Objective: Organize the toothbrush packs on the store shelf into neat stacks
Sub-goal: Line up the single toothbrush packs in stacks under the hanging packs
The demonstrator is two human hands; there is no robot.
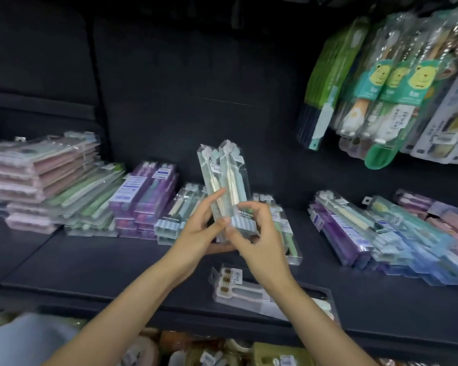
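Observation:
Two clear toothbrush packs [226, 180] with pale green and cream brushes stand upright, side by side, above the dark shelf [95, 262]. My left hand [201, 228] grips their lower left side, thumb on the front. My right hand [259, 233] pinches their striped bottom end from the right. Behind my hands lies a low stack of the same clear packs [177, 215]. A purple stack [146, 196], a green stack [90, 202] and a pink stack [37, 178] sit further left.
A loose heap of purple, blue and pink packs [386, 231] covers the shelf's right side. One clear pack with brown brush heads [249, 291] lies at the front edge under my right forearm. Hanging packs [381, 83] fill the upper right. More goods sit on the lower shelf [222, 352].

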